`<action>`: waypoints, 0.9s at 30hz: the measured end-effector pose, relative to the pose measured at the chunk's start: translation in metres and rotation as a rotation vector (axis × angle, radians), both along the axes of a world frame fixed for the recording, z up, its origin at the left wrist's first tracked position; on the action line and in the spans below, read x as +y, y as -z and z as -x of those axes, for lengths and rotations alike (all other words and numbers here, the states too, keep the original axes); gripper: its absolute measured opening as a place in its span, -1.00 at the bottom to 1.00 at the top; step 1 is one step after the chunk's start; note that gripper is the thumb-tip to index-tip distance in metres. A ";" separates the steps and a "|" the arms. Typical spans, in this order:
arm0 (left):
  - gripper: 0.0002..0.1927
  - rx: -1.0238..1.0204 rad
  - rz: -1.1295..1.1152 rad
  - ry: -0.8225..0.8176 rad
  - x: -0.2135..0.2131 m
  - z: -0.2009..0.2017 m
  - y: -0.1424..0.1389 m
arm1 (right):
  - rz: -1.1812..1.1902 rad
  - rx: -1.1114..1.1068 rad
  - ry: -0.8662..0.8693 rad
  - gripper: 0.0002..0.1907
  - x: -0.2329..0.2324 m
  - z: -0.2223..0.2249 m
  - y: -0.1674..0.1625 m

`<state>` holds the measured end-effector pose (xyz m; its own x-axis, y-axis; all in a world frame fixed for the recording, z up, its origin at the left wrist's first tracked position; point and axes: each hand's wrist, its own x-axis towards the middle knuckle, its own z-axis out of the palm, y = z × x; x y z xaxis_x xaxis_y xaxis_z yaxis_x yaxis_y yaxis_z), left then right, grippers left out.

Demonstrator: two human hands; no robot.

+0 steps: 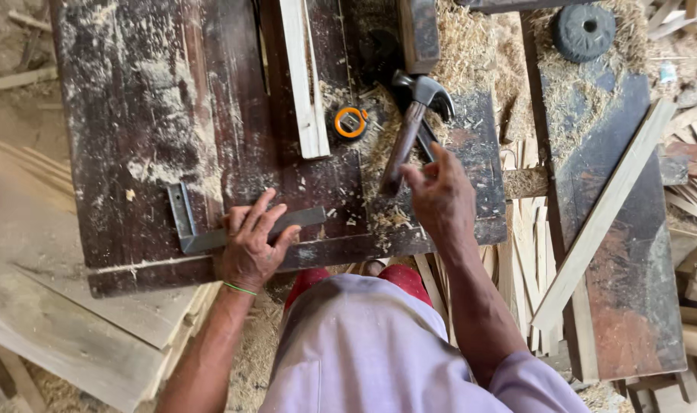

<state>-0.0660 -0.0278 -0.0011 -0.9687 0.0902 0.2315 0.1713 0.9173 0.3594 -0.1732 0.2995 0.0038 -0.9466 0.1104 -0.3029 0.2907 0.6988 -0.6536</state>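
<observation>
Currently left hand [249, 248] presses flat, fingers spread, on try square [211, 229] at workbench [134, 115] near edge; right hand [440, 200], fingers loose and empty, nears claw hammer [409, 126] right of square. Best keep square pinned firmly.

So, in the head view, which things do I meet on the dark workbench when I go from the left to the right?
Metal square → left hand resting on its blade → pale wooden strip → orange tape measure → hammer → right hand → long pale plank.
</observation>
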 end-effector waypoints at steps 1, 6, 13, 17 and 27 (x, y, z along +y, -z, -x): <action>-0.51 0.010 -0.002 0.018 -0.005 0.000 0.001 | -0.126 0.179 -0.068 -0.21 -0.017 0.010 -0.002; -0.58 0.059 -0.032 0.075 -0.031 -0.007 0.003 | 0.389 0.092 0.175 -0.29 -0.081 0.018 -0.035; -0.58 0.009 -0.164 0.106 -0.056 -0.010 0.000 | 0.334 -0.120 0.276 -0.28 -0.097 -0.086 -0.079; -0.52 -0.018 -0.260 0.148 -0.069 -0.002 -0.009 | 0.374 0.003 0.318 -0.36 -0.092 -0.115 -0.099; -0.24 0.032 -0.433 -0.005 -0.034 0.055 -0.021 | -0.339 1.015 -0.559 -0.82 -0.097 -0.014 -0.082</action>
